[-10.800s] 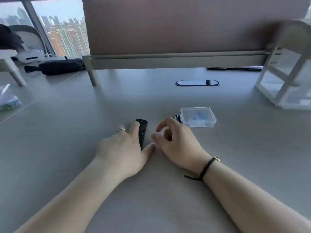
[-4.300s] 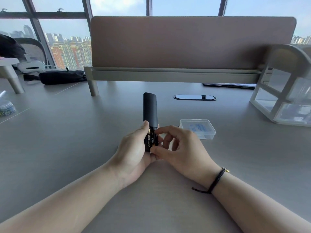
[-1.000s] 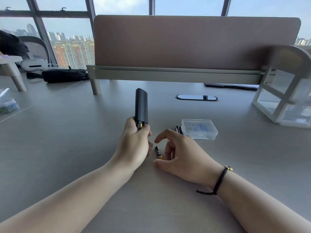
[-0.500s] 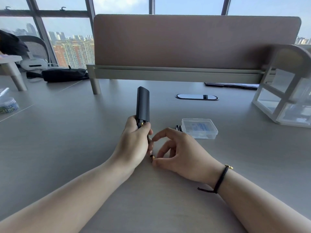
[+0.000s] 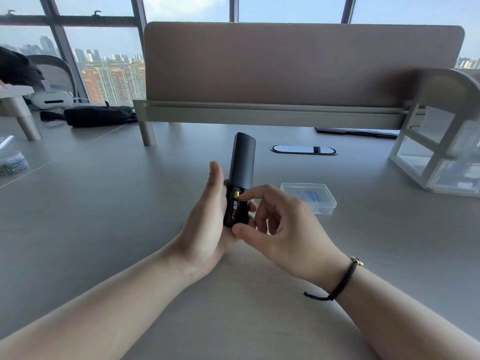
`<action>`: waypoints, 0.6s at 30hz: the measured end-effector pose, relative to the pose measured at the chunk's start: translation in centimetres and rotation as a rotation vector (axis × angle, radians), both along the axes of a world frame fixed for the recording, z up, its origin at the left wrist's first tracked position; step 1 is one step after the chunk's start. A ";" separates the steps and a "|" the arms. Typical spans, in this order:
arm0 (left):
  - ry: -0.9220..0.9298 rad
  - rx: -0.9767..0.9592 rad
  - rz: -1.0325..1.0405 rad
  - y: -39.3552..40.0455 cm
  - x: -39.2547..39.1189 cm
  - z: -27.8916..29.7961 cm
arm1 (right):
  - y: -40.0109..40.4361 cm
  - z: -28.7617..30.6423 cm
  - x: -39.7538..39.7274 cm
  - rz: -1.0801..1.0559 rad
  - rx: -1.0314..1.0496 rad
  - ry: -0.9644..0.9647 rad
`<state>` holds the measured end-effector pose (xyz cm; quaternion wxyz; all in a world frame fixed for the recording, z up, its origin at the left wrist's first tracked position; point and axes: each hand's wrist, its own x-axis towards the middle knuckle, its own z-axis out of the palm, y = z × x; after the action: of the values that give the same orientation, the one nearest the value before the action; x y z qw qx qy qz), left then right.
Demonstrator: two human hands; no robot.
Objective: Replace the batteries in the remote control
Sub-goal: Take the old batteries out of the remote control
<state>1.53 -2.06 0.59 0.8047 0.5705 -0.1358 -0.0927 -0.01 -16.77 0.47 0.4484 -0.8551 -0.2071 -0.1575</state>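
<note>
My left hand [image 5: 205, 224] holds the black remote control [image 5: 241, 162] upright above the desk, fingers wrapped behind its lower end and thumb straight alongside. The open battery compartment faces me with a gold-tipped battery [image 5: 235, 205] in it. My right hand [image 5: 283, 229] pinches that battery lengthwise, index fingertip at its top end and thumb at the bottom. A clear plastic battery box [image 5: 315, 200] lies shut on the desk just right of my hands.
A white open organiser [image 5: 439, 152] stands at the right. A desk divider panel [image 5: 298, 66] closes the back, with an oval cable port [image 5: 304, 149] before it. A black bag [image 5: 98, 115] and a small jar [image 5: 11, 162] are at the far left.
My right hand picked a battery off the desk and brought it up into the remote's compartment. My left hand turned the remote so that the open compartment faces me.
</note>
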 end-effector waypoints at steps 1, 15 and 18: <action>-0.021 0.003 -0.013 0.0 -0.1 0.0 | 0.1 0.0 0.0 -0.007 -0.012 -0.014; -0.089 0.049 -0.061 -0.3 -0.5 -0.2 | -0.2 0.0 0.1 -0.032 -0.041 -0.030; -0.113 0.079 -0.084 -0.4 -0.4 -0.3 | -0.2 -0.1 0.2 -0.035 -0.013 -0.033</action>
<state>1.13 -2.43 0.34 0.7681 0.5998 -0.2011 -0.0993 0.19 -16.99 0.37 0.4364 -0.8589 -0.2004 -0.1778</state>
